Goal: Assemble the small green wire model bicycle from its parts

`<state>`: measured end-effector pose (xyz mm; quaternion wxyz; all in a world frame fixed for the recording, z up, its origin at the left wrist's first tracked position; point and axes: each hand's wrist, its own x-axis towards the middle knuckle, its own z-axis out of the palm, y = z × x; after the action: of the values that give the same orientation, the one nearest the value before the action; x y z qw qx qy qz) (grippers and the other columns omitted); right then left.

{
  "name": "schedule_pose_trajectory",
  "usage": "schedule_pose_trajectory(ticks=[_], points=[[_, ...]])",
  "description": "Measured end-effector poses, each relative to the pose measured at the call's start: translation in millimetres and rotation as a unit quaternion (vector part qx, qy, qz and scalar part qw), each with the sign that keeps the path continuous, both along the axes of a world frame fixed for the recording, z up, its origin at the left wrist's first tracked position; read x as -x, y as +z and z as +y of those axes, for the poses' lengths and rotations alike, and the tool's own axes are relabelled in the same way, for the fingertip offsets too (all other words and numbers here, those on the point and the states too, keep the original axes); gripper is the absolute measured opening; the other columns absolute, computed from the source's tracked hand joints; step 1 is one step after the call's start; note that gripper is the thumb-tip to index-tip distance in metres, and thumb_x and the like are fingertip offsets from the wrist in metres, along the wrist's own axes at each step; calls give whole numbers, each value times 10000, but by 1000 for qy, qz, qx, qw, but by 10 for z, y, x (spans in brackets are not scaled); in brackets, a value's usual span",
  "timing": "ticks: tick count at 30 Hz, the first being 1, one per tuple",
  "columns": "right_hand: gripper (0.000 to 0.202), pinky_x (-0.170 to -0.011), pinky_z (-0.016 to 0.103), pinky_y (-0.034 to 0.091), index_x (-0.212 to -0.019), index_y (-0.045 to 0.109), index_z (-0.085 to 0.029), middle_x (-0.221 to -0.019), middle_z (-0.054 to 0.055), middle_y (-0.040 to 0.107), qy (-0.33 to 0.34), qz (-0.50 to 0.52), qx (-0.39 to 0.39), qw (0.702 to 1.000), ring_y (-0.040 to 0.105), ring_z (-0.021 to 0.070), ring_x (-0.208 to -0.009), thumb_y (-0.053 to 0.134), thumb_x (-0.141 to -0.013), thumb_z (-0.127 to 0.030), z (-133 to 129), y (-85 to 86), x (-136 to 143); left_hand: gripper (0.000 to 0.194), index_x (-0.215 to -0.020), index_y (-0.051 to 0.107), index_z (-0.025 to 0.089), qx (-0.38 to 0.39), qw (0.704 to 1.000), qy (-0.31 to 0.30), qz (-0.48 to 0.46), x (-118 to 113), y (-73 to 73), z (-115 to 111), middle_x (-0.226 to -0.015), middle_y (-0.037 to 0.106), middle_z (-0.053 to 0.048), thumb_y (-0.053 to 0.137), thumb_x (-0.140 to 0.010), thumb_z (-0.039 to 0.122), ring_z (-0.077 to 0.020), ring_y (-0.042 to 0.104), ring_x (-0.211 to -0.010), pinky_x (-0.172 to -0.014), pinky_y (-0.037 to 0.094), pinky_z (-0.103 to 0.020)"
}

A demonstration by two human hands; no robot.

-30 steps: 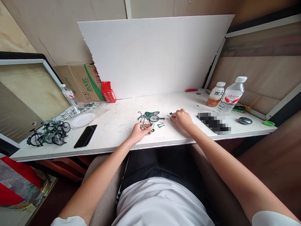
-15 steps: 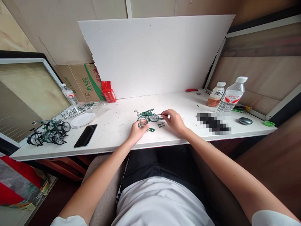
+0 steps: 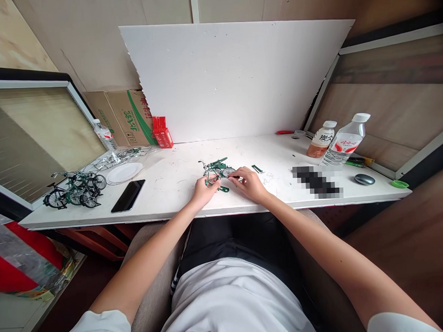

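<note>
My left hand (image 3: 205,191) is closed around part of a small green model bicycle (image 3: 209,171), low over the front of the table. The handlebar and a spoked wheel (image 3: 228,171) show just beyond my fingers, though I cannot tell whether every piece there is joined. A green elongated piece (image 3: 224,188) sticks out by the fingertips. My right hand (image 3: 249,183) pinches a small dark thin part (image 3: 234,177) close to the model's right side; its shape is mostly hidden. Thin dark green pieces (image 3: 257,169) lie on the table just beyond my right hand.
Several assembled model bicycles (image 3: 75,189) stand at the left, beside a phone (image 3: 128,196) and white plates (image 3: 124,173). A red box (image 3: 162,134) and a carton (image 3: 122,116) are behind. Bottles (image 3: 346,140), a mouse (image 3: 364,179) and a green cap (image 3: 400,184) are at the right.
My right hand has moved left, bringing its small part close to the model. Loose thin pieces now lie farther back and to the right. My left hand keeps its hold.
</note>
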<state>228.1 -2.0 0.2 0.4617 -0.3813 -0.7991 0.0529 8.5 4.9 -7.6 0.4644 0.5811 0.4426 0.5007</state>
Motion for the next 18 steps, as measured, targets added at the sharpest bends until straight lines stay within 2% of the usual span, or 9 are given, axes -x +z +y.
schedule_pose_trajectory(ticks=[18], points=[[212, -796, 414, 577, -1056, 764, -255, -994, 91, 761, 12, -18, -3, 1000, 686, 269, -967, 621, -1060, -411, -43, 20, 19, 438, -1184, 745, 107, 9, 1000, 6, -5, -8, -10, 10, -895, 786, -106, 865, -839, 348, -184, 710, -769, -662, 564, -285]])
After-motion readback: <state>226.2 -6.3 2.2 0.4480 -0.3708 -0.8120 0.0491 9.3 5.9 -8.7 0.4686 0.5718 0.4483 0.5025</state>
